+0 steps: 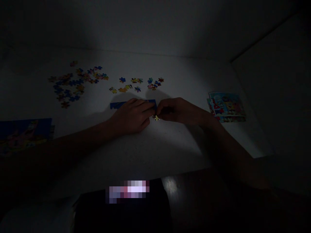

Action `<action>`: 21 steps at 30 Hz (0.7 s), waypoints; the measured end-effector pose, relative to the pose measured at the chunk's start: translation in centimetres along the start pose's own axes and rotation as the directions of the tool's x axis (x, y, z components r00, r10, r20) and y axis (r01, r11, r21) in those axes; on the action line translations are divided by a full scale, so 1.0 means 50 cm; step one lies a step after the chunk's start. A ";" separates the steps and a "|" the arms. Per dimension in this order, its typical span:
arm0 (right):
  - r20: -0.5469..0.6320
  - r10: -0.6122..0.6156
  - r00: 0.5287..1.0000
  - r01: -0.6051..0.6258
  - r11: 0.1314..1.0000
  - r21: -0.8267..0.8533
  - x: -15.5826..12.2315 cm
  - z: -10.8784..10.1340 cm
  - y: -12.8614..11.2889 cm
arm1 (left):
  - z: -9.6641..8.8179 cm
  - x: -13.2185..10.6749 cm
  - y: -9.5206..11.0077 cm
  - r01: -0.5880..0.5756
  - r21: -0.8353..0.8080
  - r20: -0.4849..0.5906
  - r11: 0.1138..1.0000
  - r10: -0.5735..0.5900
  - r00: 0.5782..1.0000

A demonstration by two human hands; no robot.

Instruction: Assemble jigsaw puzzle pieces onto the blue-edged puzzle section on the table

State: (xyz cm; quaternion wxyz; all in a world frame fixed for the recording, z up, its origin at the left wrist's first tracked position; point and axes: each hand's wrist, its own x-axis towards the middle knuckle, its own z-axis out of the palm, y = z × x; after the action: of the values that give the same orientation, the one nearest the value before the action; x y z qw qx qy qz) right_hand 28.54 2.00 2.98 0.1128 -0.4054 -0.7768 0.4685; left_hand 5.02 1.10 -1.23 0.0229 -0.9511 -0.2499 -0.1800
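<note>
Scene was dim, lit in a pool from above. Right grip (177,111) was pressed together at the fingertips and looked to be pinching a small yellow jigsaw piece (156,118), which sat just below the fingertips, low over the desk (175,145). Contact was hard to confirm in the shadow. Left grip (131,116) was curled over a blue strip of joined jigsaw pieces (119,105), fingers lying on it. Can't tell whether it was clamped or only resting. The two grips were nearly touching at the strip's right end.

Handling, my read: die-cut card, so very light, thin and fairly stiff. Take it by the flat faces between thumb and finger, not by a tab; the tabs and neck are the weak spots and could bend under side load. It may skate on the smooth desk if pushed. The joined strip will likely flex at its seams, so hold it down flat near the joint.

Loose jigsaw pieces (77,81) lay in scattered groups beyond the strip. A stack of cartoon picture cards (227,106) sat at right, a blue picture box (24,132) at left.
</note>
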 end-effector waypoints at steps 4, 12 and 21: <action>-0.003 -0.001 1.000 0.001 0.999 -0.040 0.001 0.001 -0.004 | 0.000 0.001 -0.001 -0.003 -0.001 0.000 1.000 0.003 1.000; -0.013 0.001 1.000 -0.002 0.998 -0.064 -0.001 0.002 -0.006 | 0.003 0.003 0.000 -0.017 -0.033 -0.024 0.999 0.016 1.000; -0.014 -0.017 1.000 0.015 0.995 -0.096 0.002 0.002 0.002 | -0.003 0.002 0.001 -0.017 -0.090 -0.005 0.996 0.017 1.000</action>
State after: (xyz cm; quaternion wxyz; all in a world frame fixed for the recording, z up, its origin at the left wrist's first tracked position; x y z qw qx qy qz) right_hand 28.48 2.02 2.81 0.1028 -0.4076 -0.8006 0.4269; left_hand 5.09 1.08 -1.07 -0.0182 -0.9529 -0.2335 -0.1929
